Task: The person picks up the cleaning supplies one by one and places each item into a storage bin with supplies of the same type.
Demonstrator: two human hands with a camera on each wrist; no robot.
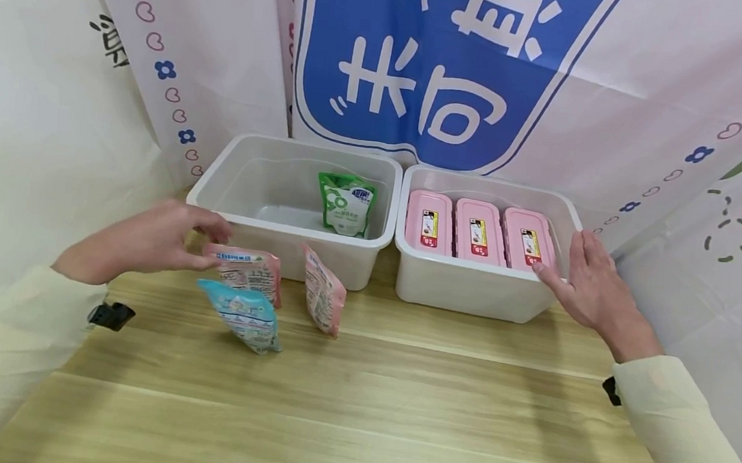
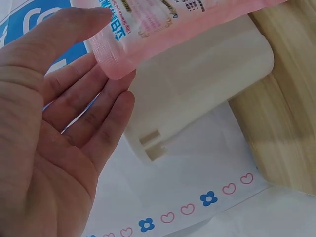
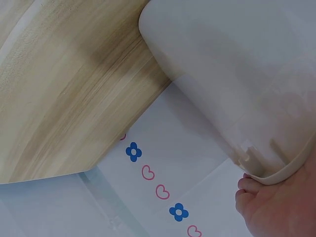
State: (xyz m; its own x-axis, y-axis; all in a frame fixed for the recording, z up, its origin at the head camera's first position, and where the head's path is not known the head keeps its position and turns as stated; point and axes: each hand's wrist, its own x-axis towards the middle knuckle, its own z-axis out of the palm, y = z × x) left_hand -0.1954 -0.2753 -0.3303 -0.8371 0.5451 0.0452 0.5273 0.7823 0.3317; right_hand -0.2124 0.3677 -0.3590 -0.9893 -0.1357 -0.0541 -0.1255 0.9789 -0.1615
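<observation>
My left hand reaches the top corner of a pink pouch, thumb and fingers on either side with a gap between them. In the left wrist view the thumb overlaps the edge of this pouch; firm contact cannot be told. A blue pouch stands tilted in front of it, and a second pink pouch to its right. My right hand grips the front right corner of the right white bin. Its thumb lies over the rim; the fingers are on the outer side.
The left white bin holds a green and white pouch. Several pink-lidded boxes stand in a row in the right bin. Both bins sit side by side at the back of the wooden table, against printed cloth.
</observation>
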